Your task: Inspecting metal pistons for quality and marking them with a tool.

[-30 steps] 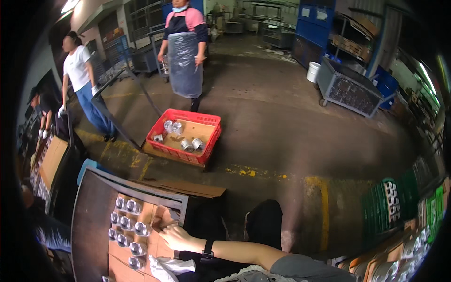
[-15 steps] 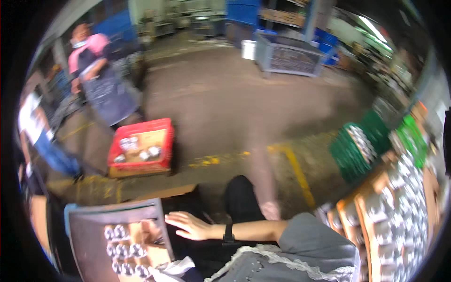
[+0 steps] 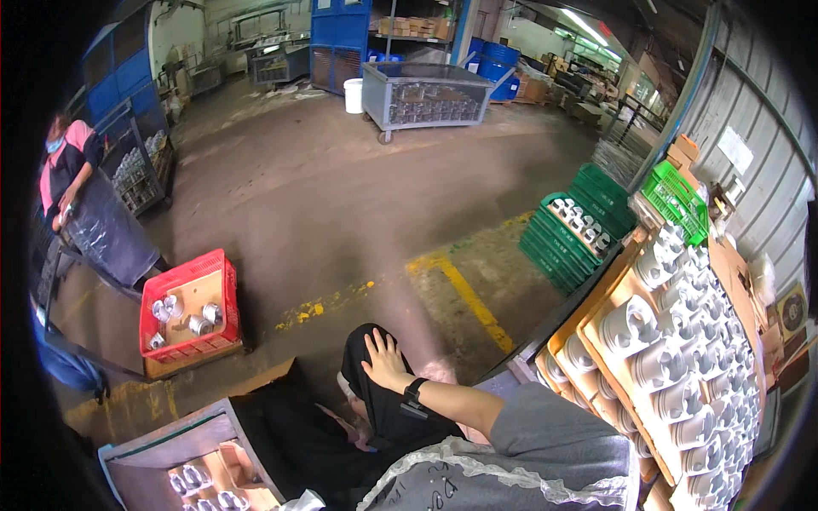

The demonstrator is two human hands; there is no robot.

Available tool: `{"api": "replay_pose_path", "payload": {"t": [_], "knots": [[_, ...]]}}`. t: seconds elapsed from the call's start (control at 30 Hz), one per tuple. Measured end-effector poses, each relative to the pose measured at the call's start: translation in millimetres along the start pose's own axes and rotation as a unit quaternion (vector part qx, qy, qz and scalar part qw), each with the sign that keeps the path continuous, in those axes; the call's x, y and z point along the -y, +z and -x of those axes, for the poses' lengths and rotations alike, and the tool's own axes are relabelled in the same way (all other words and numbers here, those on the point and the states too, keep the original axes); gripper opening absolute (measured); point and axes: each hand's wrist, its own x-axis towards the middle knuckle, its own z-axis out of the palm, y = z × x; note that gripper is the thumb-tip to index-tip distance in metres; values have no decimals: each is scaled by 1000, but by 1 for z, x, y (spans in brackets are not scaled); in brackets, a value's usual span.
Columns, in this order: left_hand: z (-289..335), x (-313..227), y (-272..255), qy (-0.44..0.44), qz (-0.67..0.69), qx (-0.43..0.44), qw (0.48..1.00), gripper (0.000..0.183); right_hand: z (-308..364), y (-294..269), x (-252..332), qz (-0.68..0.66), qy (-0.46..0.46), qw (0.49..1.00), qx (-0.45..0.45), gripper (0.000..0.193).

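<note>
My right hand (image 3: 386,362) lies palm down on my black-clad knee (image 3: 362,393), fingers spread and nothing held. A black band circles that wrist. My left hand is out of sight; a scrap of white cloth (image 3: 304,501) shows at the lower edge, and I cannot tell whether it is a glove. Left of my legs stands a grey bin (image 3: 175,433) with several silver metal pistons (image 3: 194,477) on cardboard. To my right, many more pistons (image 3: 682,400) stand in rows on stacked brown boards (image 3: 615,385).
A red crate (image 3: 192,347) with a few pistons sits on the floor at left. Beyond it stands a person (image 3: 102,213) in a pink top and dark apron. Green crates (image 3: 558,247) are at right; a wheeled grey metal cart (image 3: 426,95) and white bucket (image 3: 354,96) stand farther back.
My right hand has moved from beside the grey bin's edge onto my knee. The view has swung right, so bin, red crate and people sit farther left.
</note>
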Motion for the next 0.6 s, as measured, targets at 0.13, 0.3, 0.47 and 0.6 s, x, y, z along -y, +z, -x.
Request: {"api": "replay_pose_path", "payload": {"t": [0.13, 0.3, 0.47, 0.6], "knots": [[-3, -4, 14, 3, 7, -21, 1000, 36, -1, 8, 4, 1, -19, 1000, 7, 76], [19, 7, -39, -22, -39, -112, 993, 35, -7, 8, 8, 26, -61, 996, -57, 72], [86, -3, -173, -54, -170, -263, 948, 35, -19, 7, -14, -26, -63, 996, -55, 70], [101, -12, -207, -37, -192, -330, 924, 35, -14, 12, -20, -38, -75, 995, -46, 71]]}}
